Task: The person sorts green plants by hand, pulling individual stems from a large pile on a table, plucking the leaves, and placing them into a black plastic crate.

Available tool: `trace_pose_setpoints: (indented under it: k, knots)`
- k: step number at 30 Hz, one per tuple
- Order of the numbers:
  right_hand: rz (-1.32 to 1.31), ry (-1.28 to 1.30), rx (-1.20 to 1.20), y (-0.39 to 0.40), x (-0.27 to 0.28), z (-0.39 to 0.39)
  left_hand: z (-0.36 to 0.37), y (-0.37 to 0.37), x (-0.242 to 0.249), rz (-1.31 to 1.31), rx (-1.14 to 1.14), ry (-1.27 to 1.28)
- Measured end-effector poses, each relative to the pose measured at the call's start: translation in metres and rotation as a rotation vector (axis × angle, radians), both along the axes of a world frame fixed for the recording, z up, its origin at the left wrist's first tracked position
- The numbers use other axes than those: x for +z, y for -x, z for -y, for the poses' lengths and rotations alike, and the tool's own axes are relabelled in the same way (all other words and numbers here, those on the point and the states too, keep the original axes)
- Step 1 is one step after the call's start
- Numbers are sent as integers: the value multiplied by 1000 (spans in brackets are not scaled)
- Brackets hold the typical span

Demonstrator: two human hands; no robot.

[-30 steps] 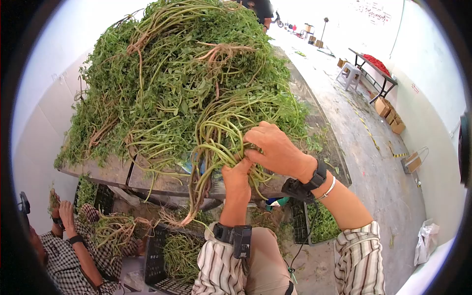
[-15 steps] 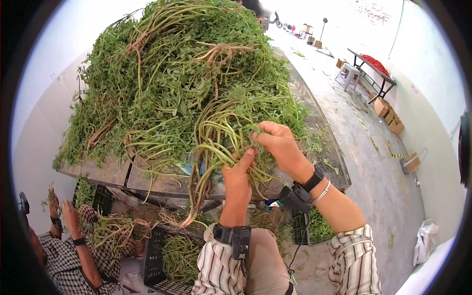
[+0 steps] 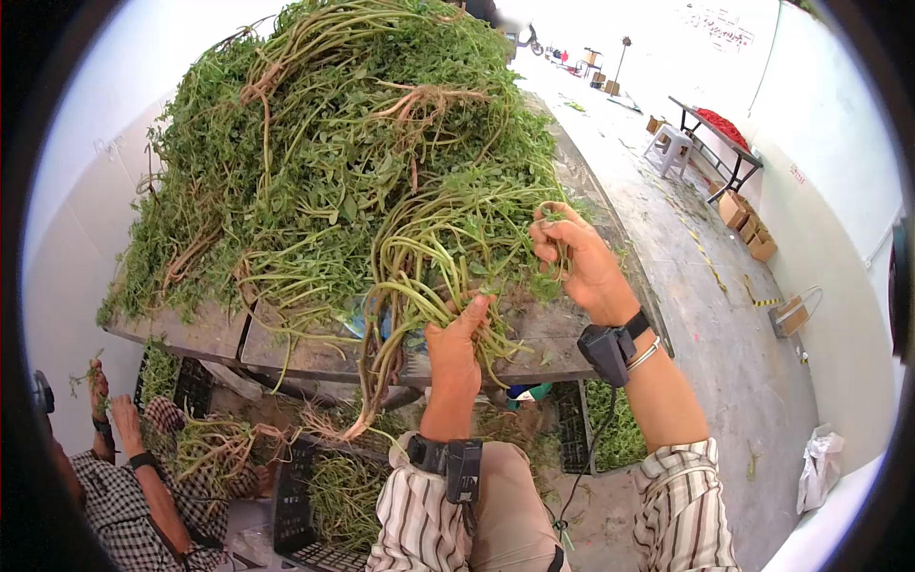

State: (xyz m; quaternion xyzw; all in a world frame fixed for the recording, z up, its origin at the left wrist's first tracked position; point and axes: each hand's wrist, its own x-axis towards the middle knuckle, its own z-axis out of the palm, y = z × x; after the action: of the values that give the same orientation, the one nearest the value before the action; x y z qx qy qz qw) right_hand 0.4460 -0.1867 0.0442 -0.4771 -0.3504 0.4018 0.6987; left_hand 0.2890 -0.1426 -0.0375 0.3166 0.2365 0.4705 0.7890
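My left hand (image 3: 455, 357) is closed around a bunch of long green stems (image 3: 419, 262) near the table's front edge. The bunch's brownish lower ends hang over that edge, and its other ends rest against a big heap of leafy green plants (image 3: 334, 162). Up and to the right, apart from the bunch, my right hand (image 3: 593, 272) has its fingers curled around a small leafy sprig (image 3: 551, 214). Part of this sprig dangles below the fingers.
The heap covers most of the wooden table (image 3: 562, 334). Black crates with greens (image 3: 343, 500) stand below. At lower left, a co-worker in a checked shirt (image 3: 114, 486) handles plants. A white stool (image 3: 670, 148), a table with red produce (image 3: 722, 129) and cardboard boxes (image 3: 748, 224) line the right.
My right hand has moved right and slightly up, away from the bunch, with a sprig in its fingers. My left hand stays on the stems. The view has shifted slightly.
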Motion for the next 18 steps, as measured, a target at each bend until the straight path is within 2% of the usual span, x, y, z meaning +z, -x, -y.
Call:
trace_pose_setpoints:
  k: [2,4,5,7,8,10,11,13,14,16,18]
  knots:
    - [3,-32,48,-5,-6,-3,-1,0,2,-12,-15,23]
    - [211,180,18,-3,-7,-5,-1,0,1,-4,-15,15]
    - [209,182,18,0,-8,-8,-1,-1,0,5,-13,10]
    - [695,223,-128,9,-8,-14,-1,0,-1,5,-19,6]
    - [693,223,-126,8,-11,-17,-2,0,-1,6,-26,0]
    - [1084,144,-205,1,-24,-27,-1,0,-1,-2,-21,5]
    - [1085,142,-205,-3,-31,-33,-1,0,-1,-9,-19,11]
    - [849,295,-72,-4,-36,-42,0,1,4,-2,-24,15]
    - [850,291,-76,-5,-38,-41,0,2,6,4,-28,22]
    - [248,376,109,7,-26,-37,0,2,5,-7,-19,30]
    - [200,313,74,11,-27,-33,-1,1,7,-13,-2,38]
